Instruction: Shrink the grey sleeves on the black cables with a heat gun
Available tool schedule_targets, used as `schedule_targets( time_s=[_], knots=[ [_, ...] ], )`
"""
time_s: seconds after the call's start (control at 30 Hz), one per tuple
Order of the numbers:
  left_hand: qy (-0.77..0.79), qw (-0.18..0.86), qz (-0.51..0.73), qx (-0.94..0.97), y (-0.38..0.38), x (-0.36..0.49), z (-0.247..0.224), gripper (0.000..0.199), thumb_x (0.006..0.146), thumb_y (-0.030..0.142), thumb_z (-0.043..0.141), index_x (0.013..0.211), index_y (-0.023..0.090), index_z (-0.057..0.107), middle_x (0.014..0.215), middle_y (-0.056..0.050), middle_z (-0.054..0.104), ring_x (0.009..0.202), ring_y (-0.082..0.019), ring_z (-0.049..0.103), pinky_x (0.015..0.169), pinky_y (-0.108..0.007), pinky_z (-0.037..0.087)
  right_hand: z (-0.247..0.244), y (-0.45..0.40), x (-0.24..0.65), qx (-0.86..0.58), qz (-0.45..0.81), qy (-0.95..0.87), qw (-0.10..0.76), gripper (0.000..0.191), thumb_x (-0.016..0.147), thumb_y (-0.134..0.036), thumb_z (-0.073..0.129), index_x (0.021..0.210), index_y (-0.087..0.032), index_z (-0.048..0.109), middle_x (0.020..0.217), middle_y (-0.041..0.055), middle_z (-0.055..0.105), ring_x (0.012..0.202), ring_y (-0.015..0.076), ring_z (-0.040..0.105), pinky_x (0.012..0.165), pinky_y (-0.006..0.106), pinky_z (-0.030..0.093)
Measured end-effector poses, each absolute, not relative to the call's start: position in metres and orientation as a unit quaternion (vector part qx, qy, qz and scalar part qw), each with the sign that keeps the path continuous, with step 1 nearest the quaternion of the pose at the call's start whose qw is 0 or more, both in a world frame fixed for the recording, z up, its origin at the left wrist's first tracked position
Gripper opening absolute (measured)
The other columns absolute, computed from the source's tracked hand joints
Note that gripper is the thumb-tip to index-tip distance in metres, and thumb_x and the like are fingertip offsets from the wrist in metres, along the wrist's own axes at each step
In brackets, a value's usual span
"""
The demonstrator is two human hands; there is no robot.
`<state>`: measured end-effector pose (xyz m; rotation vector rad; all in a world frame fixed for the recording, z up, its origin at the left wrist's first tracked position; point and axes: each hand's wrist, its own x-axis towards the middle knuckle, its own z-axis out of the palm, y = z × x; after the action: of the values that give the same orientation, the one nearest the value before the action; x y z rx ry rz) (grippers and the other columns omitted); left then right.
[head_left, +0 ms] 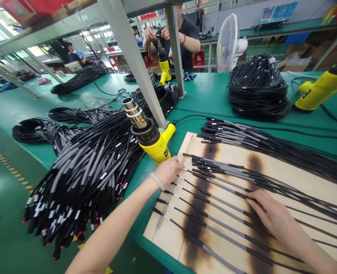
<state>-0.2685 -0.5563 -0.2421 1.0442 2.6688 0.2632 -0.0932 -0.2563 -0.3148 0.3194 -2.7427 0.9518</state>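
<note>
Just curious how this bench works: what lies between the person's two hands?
Black and grey cables lying across a scorched wooden board, as the head camera shows.

Your right hand (273, 217) covers part of the black cables (222, 224) on the scorched wooden board (168, 238) — I cannot see what lies under the palm. The board continues past the bottom and right edges of the view. The white marks (103, 176) on the cables are too small to read, and also the label (166, 153) on the yellow heat gun (152, 146). A second heat gun (324, 89) is cut off by the right edge — the person across the bench (182, 42) by the top edge.
</note>
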Motion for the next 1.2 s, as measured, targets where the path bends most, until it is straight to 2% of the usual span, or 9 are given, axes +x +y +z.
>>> schedule_targets(
  time_s=[0.23, 0.47, 0.7, 0.83, 0.97, 1.07, 1.2],
  knots=[
    [0.922, 0.094, -0.005, 0.375, -0.555, -0.265, -0.248, 0.037, 0.077, 0.004, 0.041, 0.094, 0.023, 0.069, 0.086, -0.007, 0.056, 0.083, -0.018, 0.052, 0.072, -0.03, 0.045, -0.314, -0.256, -0.093, 0.123, 0.305, -0.94, 0.091, 0.013, 0.093, -0.023, 0.038, 0.099, -0.021, 0.049, 0.086, 0.0045, 0.055, 0.077, 0.0151, 0.058, 0.069, 0.027, 0.048],
    [0.917, 0.073, -0.01, 0.393, -0.559, -0.261, -0.251, 0.039, 0.079, 0.003, 0.039, 0.098, 0.025, 0.066, 0.093, -0.006, 0.054, 0.083, -0.017, 0.051, 0.071, -0.03, 0.046, -0.319, -0.24, -0.087, 0.146, 0.218, -0.954, 0.143, 0.02, 0.093, -0.026, 0.038, 0.092, -0.019, 0.056, 0.088, 0.0062, 0.059, 0.086, 0.0194, 0.058, 0.078, 0.033, 0.048],
    [0.918, 0.11, -0.037, 0.379, -0.556, -0.259, -0.245, 0.037, 0.081, 0.004, 0.039, 0.102, 0.024, 0.063, 0.098, -0.006, 0.053, 0.088, -0.017, 0.051, 0.076, -0.03, 0.045, -0.328, -0.235, -0.08, 0.139, 0.205, -0.961, 0.121, 0.022, 0.093, -0.025, 0.036, 0.092, -0.018, 0.057, 0.089, 0.0071, 0.056, 0.087, 0.0199, 0.056, 0.075, 0.034, 0.047],
    [0.925, 0.096, -0.058, 0.363, -0.551, -0.254, -0.234, 0.037, 0.082, 0.006, 0.038, 0.108, 0.021, 0.059, 0.104, -0.008, 0.053, 0.094, -0.02, 0.05, 0.08, -0.034, 0.044, -0.322, -0.233, -0.082, 0.123, 0.212, -0.959, 0.143, 0.021, 0.093, -0.028, 0.04, 0.106, -0.018, 0.052, 0.1, 0.0086, 0.055, 0.093, 0.0194, 0.054, 0.081, 0.034, 0.047],
    [0.921, 0.076, -0.016, 0.383, -0.536, -0.248, -0.231, 0.03, 0.083, 0.007, 0.038, 0.096, 0.018, 0.062, 0.099, -0.007, 0.056, 0.093, -0.019, 0.05, 0.081, -0.032, 0.043, -0.316, -0.231, -0.092, 0.114, 0.214, -0.955, 0.171, 0.02, 0.093, -0.025, 0.04, 0.106, -0.017, 0.052, 0.1, 0.0088, 0.057, 0.092, 0.0201, 0.054, 0.083, 0.037, 0.046],
    [0.899, 0.104, 0.028, 0.425, -0.519, -0.252, -0.237, 0.028, 0.082, 0.007, 0.041, 0.092, 0.019, 0.064, 0.093, -0.005, 0.058, 0.089, -0.017, 0.052, 0.078, -0.029, 0.043, -0.316, -0.234, -0.108, 0.131, 0.208, -0.957, 0.154, 0.021, 0.092, -0.022, 0.038, 0.105, -0.019, 0.054, 0.102, 0.0083, 0.06, 0.093, 0.0207, 0.055, 0.082, 0.038, 0.047],
    [0.894, 0.099, 0.023, 0.437, -0.498, -0.266, -0.245, 0.026, 0.083, 0.012, 0.042, 0.088, 0.019, 0.066, 0.091, -0.006, 0.057, 0.087, -0.018, 0.052, 0.076, -0.031, 0.043, -0.318, -0.238, -0.133, 0.129, 0.202, -0.96, 0.146, 0.025, 0.092, -0.02, 0.034, 0.109, -0.016, 0.053, 0.108, 0.01, 0.059, 0.095, 0.0216, 0.055, 0.082, 0.039, 0.048]
  ],
)
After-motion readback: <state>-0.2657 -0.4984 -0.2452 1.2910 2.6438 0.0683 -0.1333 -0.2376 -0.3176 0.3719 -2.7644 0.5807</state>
